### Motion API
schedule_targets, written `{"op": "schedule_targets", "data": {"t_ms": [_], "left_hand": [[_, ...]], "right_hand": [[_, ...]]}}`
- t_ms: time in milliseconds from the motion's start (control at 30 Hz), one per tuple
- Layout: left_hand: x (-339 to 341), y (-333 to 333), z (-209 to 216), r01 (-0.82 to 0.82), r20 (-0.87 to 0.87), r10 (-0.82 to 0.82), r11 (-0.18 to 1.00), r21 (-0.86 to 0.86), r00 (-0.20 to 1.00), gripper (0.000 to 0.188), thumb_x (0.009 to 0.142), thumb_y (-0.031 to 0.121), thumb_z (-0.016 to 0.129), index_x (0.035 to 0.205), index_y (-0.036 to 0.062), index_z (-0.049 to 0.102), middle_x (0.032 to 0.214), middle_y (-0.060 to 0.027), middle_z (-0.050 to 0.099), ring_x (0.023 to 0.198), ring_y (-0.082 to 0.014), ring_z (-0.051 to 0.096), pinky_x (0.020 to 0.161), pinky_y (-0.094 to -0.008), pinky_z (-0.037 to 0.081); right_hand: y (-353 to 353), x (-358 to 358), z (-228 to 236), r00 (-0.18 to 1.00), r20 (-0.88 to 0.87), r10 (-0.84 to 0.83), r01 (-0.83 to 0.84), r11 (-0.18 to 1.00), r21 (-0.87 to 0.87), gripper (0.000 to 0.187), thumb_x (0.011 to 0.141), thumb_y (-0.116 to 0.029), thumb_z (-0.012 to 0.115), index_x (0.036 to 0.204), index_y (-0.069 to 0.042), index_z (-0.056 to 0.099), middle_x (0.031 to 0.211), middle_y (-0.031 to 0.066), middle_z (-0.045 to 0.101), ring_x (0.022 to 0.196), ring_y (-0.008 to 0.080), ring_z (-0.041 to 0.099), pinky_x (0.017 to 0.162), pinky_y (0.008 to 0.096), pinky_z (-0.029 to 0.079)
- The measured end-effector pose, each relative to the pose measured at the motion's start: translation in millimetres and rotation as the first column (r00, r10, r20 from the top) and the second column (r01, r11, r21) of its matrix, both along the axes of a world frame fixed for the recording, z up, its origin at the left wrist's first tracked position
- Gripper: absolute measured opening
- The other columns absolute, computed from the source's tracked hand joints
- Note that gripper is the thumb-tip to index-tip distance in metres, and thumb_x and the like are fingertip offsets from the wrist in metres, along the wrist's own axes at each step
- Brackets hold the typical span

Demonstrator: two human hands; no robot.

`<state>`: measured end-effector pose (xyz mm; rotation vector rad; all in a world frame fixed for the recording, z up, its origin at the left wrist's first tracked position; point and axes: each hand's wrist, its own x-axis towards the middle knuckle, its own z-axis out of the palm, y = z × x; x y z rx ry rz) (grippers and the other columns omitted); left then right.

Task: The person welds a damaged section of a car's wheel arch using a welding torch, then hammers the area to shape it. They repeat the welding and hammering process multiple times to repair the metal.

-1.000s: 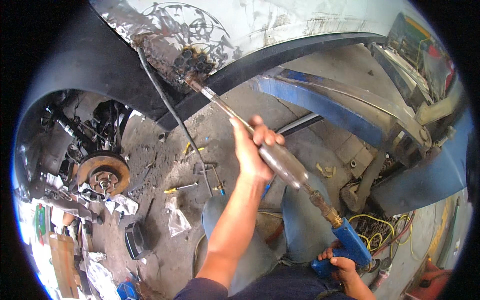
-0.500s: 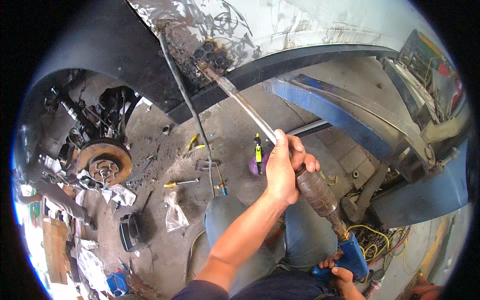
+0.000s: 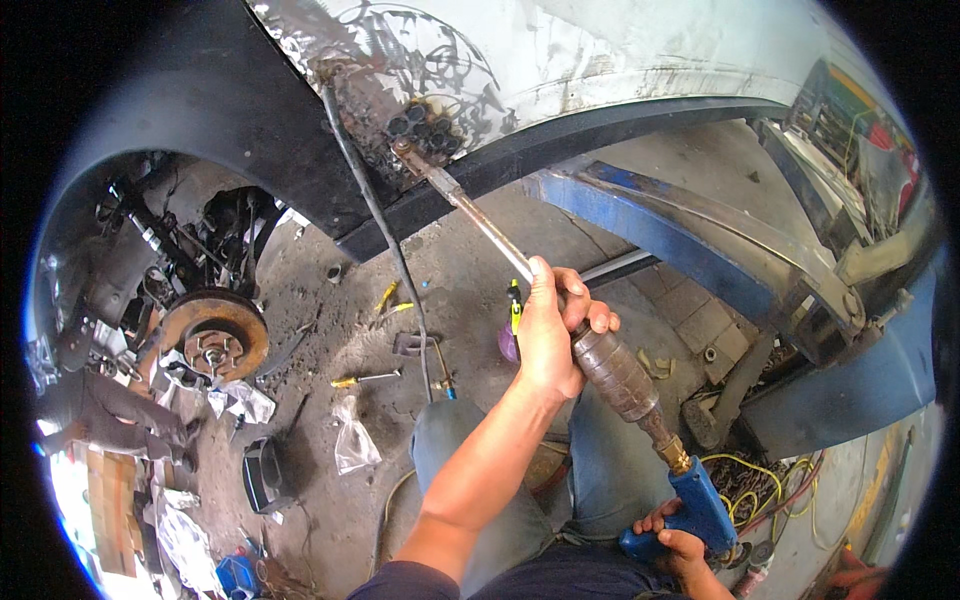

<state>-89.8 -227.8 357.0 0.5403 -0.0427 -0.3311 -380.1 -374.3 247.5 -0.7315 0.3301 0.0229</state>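
Observation:
A long slide hammer (image 3: 612, 378) runs slantwise from the car down to my lap, with a steel rod, a taped brown cylinder and a blue pistol grip (image 3: 700, 505). My left hand (image 3: 548, 335) is closed round its rod at the upper end of the cylinder. Low at the right, my right hand (image 3: 672, 537) is wrapped round the blue grip. The rod's far tip (image 3: 402, 148) meets the scraped, rusty lower part of a white car panel (image 3: 440, 60), beside a cluster of dark round rings (image 3: 425, 125).
A dark cable (image 3: 385, 225) hangs from the panel to the floor. Blue lift arm (image 3: 660, 225) juts in from the right. A bare brake disc (image 3: 213, 335) is at left. A yellow-handled screwdriver (image 3: 365, 379), plastic bag (image 3: 352, 437) and yellow hoses (image 3: 765, 480) lie on the floor.
Both hands and the slide hammer have shifted slightly left in the view, my left hand a little upward too. Both grips stay closed, and the tip remains by the dark rings.

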Motion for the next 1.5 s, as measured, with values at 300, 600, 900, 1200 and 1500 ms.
{"op": "schedule_targets", "data": {"t_ms": [300, 600, 900, 1200, 1500], "left_hand": [[-2, 0, 5, -0.009, -0.005, 0.009, 1.0, 0.004, 1.0, 0.049, 0.099, 0.058, 0.04, 0.083, 0.0132, 0.049, 0.058, 0.0029, 0.029, 0.056, -0.0153, 0.042, 0.065, -0.0383, 0.047], [2, -1, 5, -0.064, -0.041, 0.066, 0.997, 0.048, 0.997, 0.05, 0.097, 0.06, 0.043, 0.091, 0.0111, 0.051, 0.058, 0.0025, 0.03, 0.056, -0.0151, 0.043, 0.062, -0.0386, 0.047], [-9, -3, 32, -0.184, -0.012, 0.189, 0.965, 0.185, 0.982, 0.043, 0.096, 0.055, 0.053, 0.085, 0.0132, 0.051, 0.06, 0.0051, 0.041, 0.056, -0.0115, 0.047, 0.06, -0.0363, 0.047], [-7, 7, -20, 0.54, 0.481, -0.261, 0.534, -0.651, 0.837, 0.056, 0.096, 0.064, 0.041, 0.074, 0.0133, 0.048, 0.054, 0.0053, 0.047, 0.043, -0.0064, 0.047, 0.058, -0.0305, 0.043], [-22, -14, -34, 0.217, 0.064, -0.207, 0.945, -0.245, 0.976, 0.053, 0.096, 0.065, 0.038, 0.079, 0.0158, 0.048, 0.055, 0.0064, 0.032, 0.05, -0.0098, 0.039, 0.066, -0.0336, 0.044]], "right_hand": [[-3, -2, -5, 1.0, 0.0, 0.012, -0.012, 1.0, -0.004, 0.043, 0.072, -0.006, 0.07, 0.111, -0.008, 0.052, 0.086, 0.0083, 0.055, 0.089, 0.0264, 0.057, 0.094, 0.0493, 0.042], [-6, -3, -2, 0.996, -0.088, -0.022, 0.027, 0.998, 0.052, 0.05, 0.066, -0.004, 0.069, 0.113, -0.007, 0.054, 0.081, 0.0097, 0.056, 0.084, 0.0269, 0.057, 0.086, 0.0495, 0.045], [-2, -3, 4, 0.991, -0.135, -0.027, 0.036, 0.997, 0.069, 0.048, 0.066, -0.004, 0.07, 0.111, -0.007, 0.054, 0.082, 0.0097, 0.056, 0.085, 0.0269, 0.056, 0.087, 0.0494, 0.045], [-30, -17, 2, 0.93, 0.23, 0.286, 0.198, 0.139, -0.97, 0.034, 0.076, -0.018, 0.077, 0.104, -0.004, 0.064, 0.084, 0.0065, 0.069, 0.073, 0.0225, 0.067, 0.07, 0.036, 0.054], [-21, -44, -10, 0.999, -0.041, 0.004, -0.011, 0.985, -0.171, 0.039, 0.072, -0.009, 0.071, 0.107, -0.005, 0.053, 0.09, 0.0068, 0.056, 0.095, 0.0263, 0.057, 0.097, 0.0454, 0.042]]}}
